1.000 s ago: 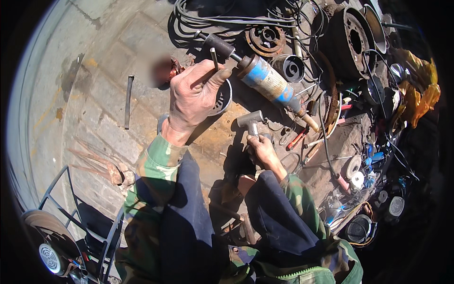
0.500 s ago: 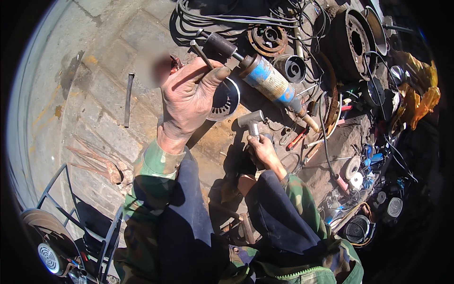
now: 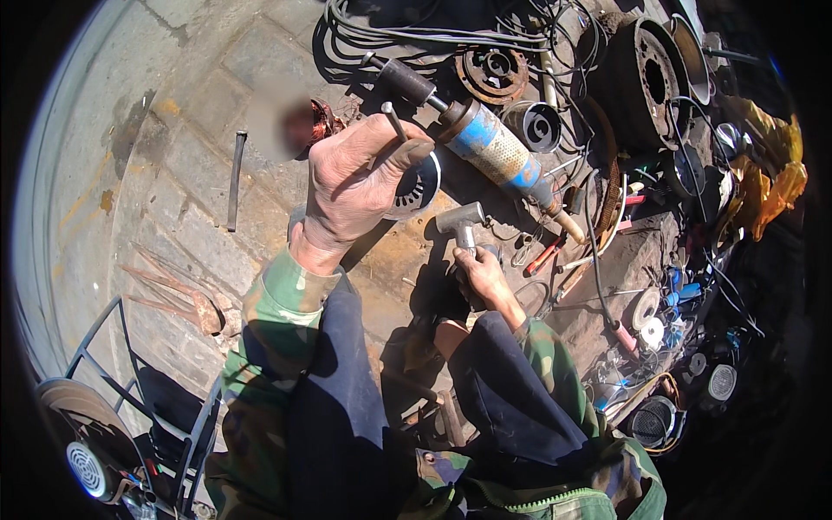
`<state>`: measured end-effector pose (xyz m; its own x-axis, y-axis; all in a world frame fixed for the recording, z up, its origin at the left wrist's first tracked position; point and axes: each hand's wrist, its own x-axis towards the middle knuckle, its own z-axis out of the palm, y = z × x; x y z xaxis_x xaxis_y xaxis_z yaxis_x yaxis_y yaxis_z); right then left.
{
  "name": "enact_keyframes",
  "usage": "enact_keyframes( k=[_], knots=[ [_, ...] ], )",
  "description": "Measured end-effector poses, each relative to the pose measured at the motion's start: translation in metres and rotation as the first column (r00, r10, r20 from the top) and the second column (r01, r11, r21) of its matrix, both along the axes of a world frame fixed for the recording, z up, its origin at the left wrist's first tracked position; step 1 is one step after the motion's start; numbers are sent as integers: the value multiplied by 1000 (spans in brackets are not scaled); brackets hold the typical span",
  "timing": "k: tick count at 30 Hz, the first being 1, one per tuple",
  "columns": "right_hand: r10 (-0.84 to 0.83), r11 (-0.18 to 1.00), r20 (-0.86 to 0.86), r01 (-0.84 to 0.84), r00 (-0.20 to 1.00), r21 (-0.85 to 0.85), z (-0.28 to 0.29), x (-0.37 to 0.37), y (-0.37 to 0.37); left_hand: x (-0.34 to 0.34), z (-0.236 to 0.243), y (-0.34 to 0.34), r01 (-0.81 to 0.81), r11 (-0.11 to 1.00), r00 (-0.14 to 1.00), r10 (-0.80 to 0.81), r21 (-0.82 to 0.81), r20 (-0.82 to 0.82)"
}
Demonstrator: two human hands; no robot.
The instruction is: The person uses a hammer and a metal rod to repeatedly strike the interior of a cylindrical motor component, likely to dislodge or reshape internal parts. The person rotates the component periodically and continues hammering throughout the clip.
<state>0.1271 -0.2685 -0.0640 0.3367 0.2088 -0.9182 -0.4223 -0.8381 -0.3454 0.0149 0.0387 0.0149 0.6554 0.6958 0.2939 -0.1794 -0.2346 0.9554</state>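
My left hand (image 3: 351,178) is closed around a metal rod (image 3: 391,118), whose flat end sticks up past the thumb. Just under that hand sits a round stator housing (image 3: 419,192) with slots around its inner edge; my fingers hide part of it, and I cannot tell if the rod touches it. My right hand (image 3: 485,279) grips a hammer (image 3: 460,218) near its metal head, low in front of my right knee. A reddish copper winding (image 3: 326,121) shows beyond my left knuckles, partly blurred.
Another metal rod (image 3: 237,182) lies on the paving at left, near rusty tongs (image 3: 201,310). A blue power tool (image 3: 492,143) lies beyond the stator. Cables (image 3: 433,35), a wheel rim (image 3: 650,74), pliers (image 3: 544,256) and motor parts crowd the right side. A metal-framed machine (image 3: 91,472) stands lower left.
My left hand has shifted a little to the right and down with the rod, uncovering more of the copper winding. The right hand and hammer stay nearly where they were.
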Motion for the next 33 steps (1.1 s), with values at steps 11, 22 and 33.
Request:
enact_keyframes(
  k=[11,22,33],
  knots=[
    [-34,999,-23,35,999,15,1,4,-2,8,-33,-2,207,944,967,-159,257,-198],
    [-236,711,654,-331,719,621,234,22,9,27,-26,-46,147,873,976,-51,465,-212],
    [237,722,813,-656,532,219,251,40,51,20,-24,-46,195,863,956,-60,467,-287]
  ],
)
